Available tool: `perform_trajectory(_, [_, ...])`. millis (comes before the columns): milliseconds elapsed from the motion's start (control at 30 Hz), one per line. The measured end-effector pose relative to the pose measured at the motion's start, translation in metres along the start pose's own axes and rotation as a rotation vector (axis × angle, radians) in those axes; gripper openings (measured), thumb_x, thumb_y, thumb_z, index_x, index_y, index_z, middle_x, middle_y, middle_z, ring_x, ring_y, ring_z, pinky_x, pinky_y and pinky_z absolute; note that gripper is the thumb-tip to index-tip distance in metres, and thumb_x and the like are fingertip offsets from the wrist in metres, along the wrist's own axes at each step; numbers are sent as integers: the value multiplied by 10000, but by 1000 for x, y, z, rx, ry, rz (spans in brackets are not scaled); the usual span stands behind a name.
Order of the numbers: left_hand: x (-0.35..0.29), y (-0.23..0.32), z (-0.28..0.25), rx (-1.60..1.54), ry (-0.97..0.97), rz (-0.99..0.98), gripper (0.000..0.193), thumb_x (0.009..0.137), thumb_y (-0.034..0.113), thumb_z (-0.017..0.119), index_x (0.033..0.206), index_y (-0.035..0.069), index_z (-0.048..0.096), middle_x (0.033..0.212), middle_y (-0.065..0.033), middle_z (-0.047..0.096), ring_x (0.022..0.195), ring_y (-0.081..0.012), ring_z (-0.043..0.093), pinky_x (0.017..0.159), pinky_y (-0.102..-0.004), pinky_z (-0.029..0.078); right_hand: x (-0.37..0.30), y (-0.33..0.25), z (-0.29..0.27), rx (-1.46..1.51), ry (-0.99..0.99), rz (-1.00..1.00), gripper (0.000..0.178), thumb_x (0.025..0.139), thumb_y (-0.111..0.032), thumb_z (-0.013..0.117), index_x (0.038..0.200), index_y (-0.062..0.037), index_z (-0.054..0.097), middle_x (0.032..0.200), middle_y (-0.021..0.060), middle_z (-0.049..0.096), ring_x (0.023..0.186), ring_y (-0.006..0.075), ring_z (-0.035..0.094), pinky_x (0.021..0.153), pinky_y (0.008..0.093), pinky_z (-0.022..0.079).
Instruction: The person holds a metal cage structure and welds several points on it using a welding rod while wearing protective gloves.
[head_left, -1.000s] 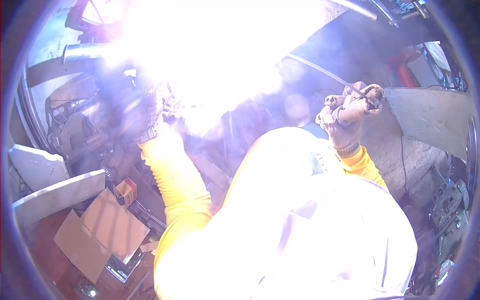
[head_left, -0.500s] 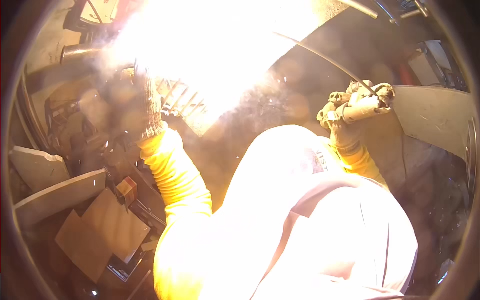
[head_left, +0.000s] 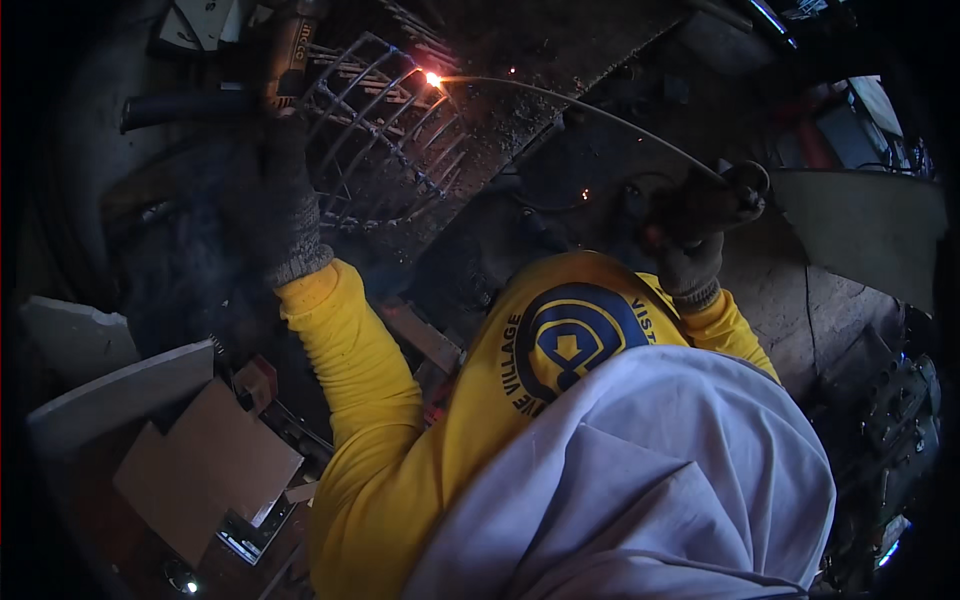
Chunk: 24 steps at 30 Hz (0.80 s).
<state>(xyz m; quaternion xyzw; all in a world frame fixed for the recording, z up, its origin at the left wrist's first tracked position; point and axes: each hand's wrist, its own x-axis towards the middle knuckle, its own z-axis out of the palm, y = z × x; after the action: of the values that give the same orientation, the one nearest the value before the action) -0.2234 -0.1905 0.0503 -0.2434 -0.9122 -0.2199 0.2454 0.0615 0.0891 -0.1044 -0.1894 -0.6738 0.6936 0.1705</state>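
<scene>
My right hand [head_left: 692,262], in a knitted glove, is closed around a welding electrode holder [head_left: 745,185]. From it a thin, bowed welding rod [head_left: 610,108] runs left, its tip at a small glowing spot on the metal grate [head_left: 375,128]. The grate is made of crossed bars. My left hand [head_left: 288,215], gloved too, reaches up along the grate's left side. Just beyond it is an orange-and-dark power tool [head_left: 291,55], with a dark cylindrical handle [head_left: 185,108] to its left. Darkness hides the left fingers, so their grip does not show.
Beneath the grate lies a rough metal plate [head_left: 540,105]. Cut cardboard [head_left: 215,465] and pale boards [head_left: 125,385] lie at lower left. A curved pale panel [head_left: 865,230] stands to the right of my right hand. A few sparks glow around the work.
The blinding white glare over the grate has shrunk to a small orange glow, and the scene has darkened. Both arms stay in nearly the same place.
</scene>
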Motion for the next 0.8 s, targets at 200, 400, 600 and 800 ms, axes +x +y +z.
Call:
perform_trajectory(200, [-2,15,-1,-23,-57,-239,488,868,470,684,878,-17,701,700,-148,656,619,-252,598,599,-363,432,0,6,-5,3,-67,30,539,827,-224,739,1230,39,497,824,78,635,673,144,600,609,252,461])
perform_trajectory(400, [-3,17,-1,11,-54,-270,537,870,517,663,857,-19,698,677,-146,652,600,-258,598,593,-372,434,-1,0,-1,107,11,151,469,713,-160,800,1120,-22,613,1007,88,676,918,201,642,846,321,487])
perform_trajectory(600, [-9,-4,-5,150,-65,-48,555,886,550,617,779,8,673,656,-146,629,579,-273,596,566,-383,452,0,4,-4,-34,-16,80,438,735,-180,792,1102,-27,608,934,58,651,785,170,628,748,308,493])
perform_trajectory(800, [-7,-7,-4,171,-73,-1,483,886,462,651,808,-14,669,696,-155,644,614,-294,608,600,-387,469,5,-7,6,210,-12,60,347,799,-106,731,1088,5,573,788,22,644,725,114,624,707,260,511])
